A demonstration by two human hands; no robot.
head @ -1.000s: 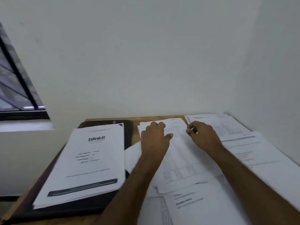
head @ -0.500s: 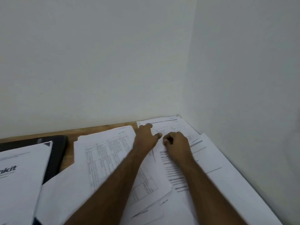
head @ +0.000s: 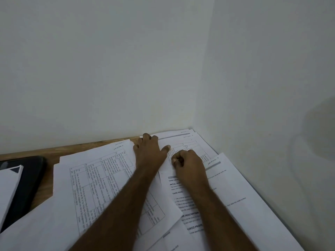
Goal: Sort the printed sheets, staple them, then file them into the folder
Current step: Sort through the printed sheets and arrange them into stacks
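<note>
White printed sheets cover most of the wooden desk, piled loosely over one another. Your left hand lies flat with its fingers spread, pressing the far edge of a sheet with a table printed on it, at about 12 o'clock from you. Your right hand sits just beside it, at about 1 o'clock. Its fingers are curled in, and they seem to pinch the edge of a sheet with headings, but the pinch itself is hard to see. That sheet lies partly over another table sheet that reaches into the corner where the two white walls meet. A long sheet runs along the right wall at 3 o'clock. Far off at 9 o'clock, the black folder lies on the desk, with a stack of papers resting on top of it. Your arms cross over the sheets nearest to you and hide parts of them.
</note>
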